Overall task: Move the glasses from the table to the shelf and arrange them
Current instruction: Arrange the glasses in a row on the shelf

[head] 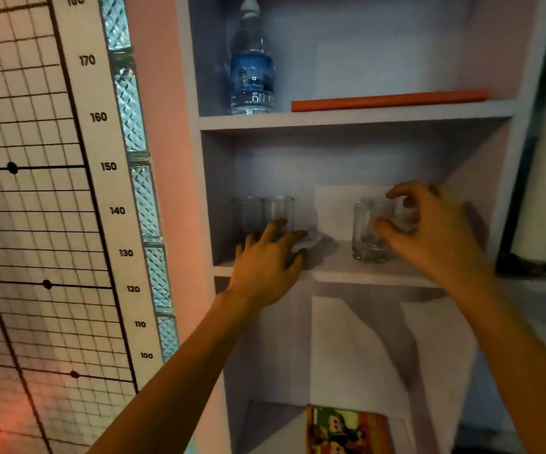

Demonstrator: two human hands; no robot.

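Clear drinking glasses stand on the middle shelf [334, 265] of a white wall unit. On its left side are two glasses [278, 211] close together. My left hand [266, 257] is just in front of them with fingers spread, holding nothing. On the right side stands another glass [365, 235], with a further one half hidden behind it. My right hand [429, 227] curls loosely around this pair, thumb near the front glass, fingers over the back one. Whether it touches them is unclear.
The top shelf carries a water bottle [252, 73] and an orange tube [389, 99] lying flat. A colourful box [347, 427] lies on the bottom shelf. A height chart [108, 165] and glass blocks [134, 126] cover the wall to the left.
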